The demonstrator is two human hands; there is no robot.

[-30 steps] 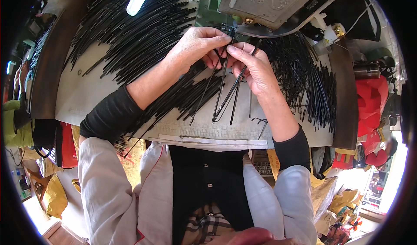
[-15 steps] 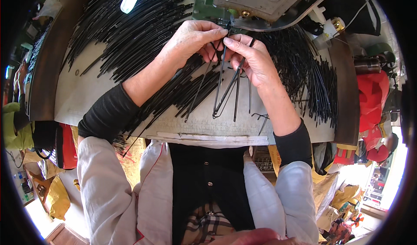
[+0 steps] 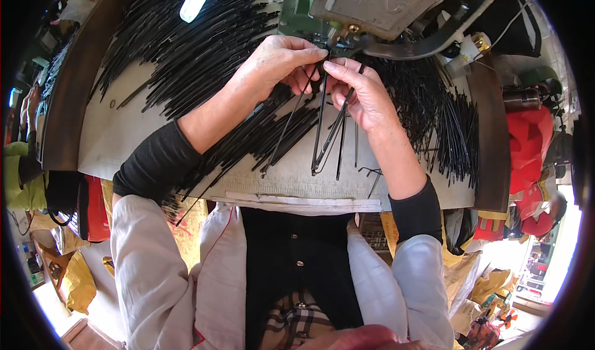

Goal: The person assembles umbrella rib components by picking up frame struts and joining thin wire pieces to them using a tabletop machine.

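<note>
Thin black jointed metal rods that look like umbrella ribs (image 3: pixel 321 124) hang from my fingers, their lower ends pointing toward the table's near edge. My left hand (image 3: pixel 280 65) pinches rib ends between thumb and fingers, just under the nose of a green and grey bench machine (image 3: pixel 381 9). Close beside it, my right hand (image 3: pixel 364 96) is closed round several ribs, with its thumb tip near the left thumb. The rib ends between my fingertips are partly hidden. A curved metal lever (image 3: pixel 434 51) of the machine passes just beyond my right hand.
A large pile of black ribs (image 3: pixel 198 52) covers the table's left and far side; another bundle (image 3: pixel 455 133) lies at the right. A white lamp tube (image 3: pixel 198 0) is at the top. Wooden boards (image 3: pixel 494 133) edge the pale tabletop (image 3: pixel 124 142). Red cloth (image 3: pixel 527 139) hangs at the right.
Both hands have shifted slightly right and nearer, still gripping the ribs, whose lower ends swung a little right. The machine's curved lever now sits lower and farther from the grey casing.
</note>
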